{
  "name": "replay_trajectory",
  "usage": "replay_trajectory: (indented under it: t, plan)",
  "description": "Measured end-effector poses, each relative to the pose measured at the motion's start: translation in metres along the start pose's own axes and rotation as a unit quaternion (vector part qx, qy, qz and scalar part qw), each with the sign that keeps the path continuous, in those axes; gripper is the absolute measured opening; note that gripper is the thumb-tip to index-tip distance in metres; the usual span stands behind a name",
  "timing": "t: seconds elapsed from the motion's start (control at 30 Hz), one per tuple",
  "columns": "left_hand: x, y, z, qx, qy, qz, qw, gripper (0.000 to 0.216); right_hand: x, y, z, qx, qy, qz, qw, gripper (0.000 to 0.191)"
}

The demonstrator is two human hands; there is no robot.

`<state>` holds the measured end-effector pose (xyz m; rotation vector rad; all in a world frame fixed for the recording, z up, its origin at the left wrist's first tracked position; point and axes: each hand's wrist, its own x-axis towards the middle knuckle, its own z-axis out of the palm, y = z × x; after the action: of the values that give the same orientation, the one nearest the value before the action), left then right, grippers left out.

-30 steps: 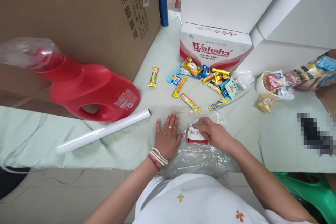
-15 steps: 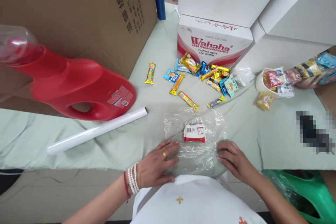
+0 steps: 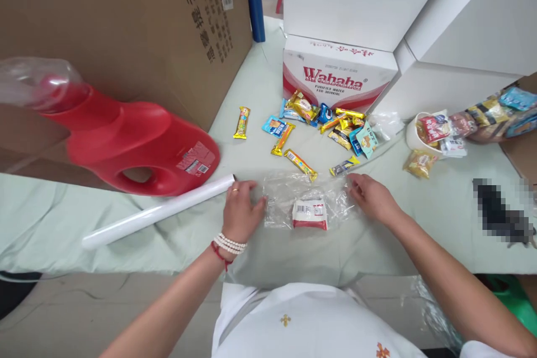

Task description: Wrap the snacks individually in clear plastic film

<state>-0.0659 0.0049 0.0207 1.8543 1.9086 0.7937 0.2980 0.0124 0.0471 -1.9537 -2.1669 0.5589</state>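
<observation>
A small snack packet (image 3: 309,213) in white and red wrap lies on a sheet of clear plastic film (image 3: 280,201), whose near edge is folded up about level with the packet's bottom. At the film's left edge is my left hand (image 3: 243,210), its thumb apart from its bent fingers. My right hand (image 3: 372,197) has its fingertips together at the film's upper right corner. Just beyond the film lie a yellow wrapped bar (image 3: 300,164) and a grey and yellow bar (image 3: 344,166).
Beside my left hand lie a white roll (image 3: 159,213) and a red jug (image 3: 155,151), in front of a brown carton (image 3: 126,22). Several wrapped snacks (image 3: 302,107) are piled against the Wahaha box (image 3: 335,75). A white cup of snacks (image 3: 413,134) stands at the right.
Both hands have moved forward, away from my body, and the near part of the film has gone up with them. The packet stays in about the same place.
</observation>
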Motion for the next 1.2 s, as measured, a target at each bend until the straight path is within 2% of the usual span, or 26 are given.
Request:
replay_trajectory:
  t: [0.1,0.17,0.2,0.27,0.3,0.4,0.47,0.6,0.67,0.73,0.8,0.87,1.0,1.07,1.13,1.2]
  plan:
    - [-0.008,0.010,-0.011,0.069,0.192,0.060,0.977,0.020,0.019,-0.016,-0.007,-0.061,0.065,-0.081,0.993,0.038]
    - [-0.025,0.027,-0.017,0.106,0.246,0.122,0.956,0.020,0.030,-0.035,-0.007,-0.056,0.061,-0.154,0.985,0.042]
    - [-0.034,0.038,-0.016,0.119,0.231,0.175,0.950,0.025,0.037,-0.045,-0.004,-0.057,0.050,-0.175,0.982,0.046]
    - [-0.050,0.060,-0.007,0.113,0.095,0.314,0.938,0.033,0.050,-0.063,0.004,-0.078,0.012,-0.173,0.982,0.056]
    - [-0.055,0.069,0.002,0.122,0.025,0.339,0.932,0.034,0.056,-0.070,0.009,-0.095,-0.013,-0.158,0.983,0.057]
    - [-0.059,0.082,0.032,0.171,-0.098,0.312,0.930,0.038,0.070,-0.080,0.017,-0.117,-0.083,-0.131,0.981,0.033]
    - [-0.058,0.081,0.046,0.190,-0.147,0.284,0.928,0.040,0.068,-0.077,0.013,-0.091,-0.090,-0.150,0.980,0.021]
    - [-0.056,0.076,0.054,0.198,-0.187,0.256,0.928,0.044,0.030,-0.064,-0.001,-0.025,-0.027,-0.224,0.974,0.029]
    - [-0.056,0.075,0.054,0.193,-0.191,0.246,0.931,0.038,0.002,-0.058,0.000,-0.013,-0.034,-0.281,0.959,0.031]
    - [-0.055,0.072,0.055,0.174,-0.192,0.249,0.933,0.027,-0.023,-0.052,0.008,-0.006,-0.071,-0.339,0.938,0.030]
    - [-0.056,0.064,0.054,0.136,-0.178,0.272,0.936,0.022,-0.039,-0.047,0.021,0.002,-0.103,-0.368,0.924,0.034]
    - [-0.060,0.053,0.048,0.075,-0.151,0.309,0.936,0.025,-0.046,-0.045,0.032,0.010,-0.124,-0.357,0.926,0.039]
    - [-0.072,0.037,0.012,-0.094,-0.137,0.358,0.919,0.027,-0.042,-0.048,0.043,0.028,-0.153,-0.320,0.935,0.034]
    - [-0.072,0.041,-0.009,-0.187,-0.105,0.303,0.928,0.025,-0.040,-0.050,0.043,0.027,-0.159,-0.323,0.933,0.031]
    - [-0.062,0.051,-0.021,-0.228,0.002,0.173,0.958,0.024,-0.039,-0.053,0.042,0.022,-0.155,-0.330,0.931,0.030]
    - [-0.044,0.061,-0.022,-0.170,0.123,0.044,0.977,0.028,-0.040,-0.054,0.041,0.025,-0.143,-0.339,0.930,0.031]
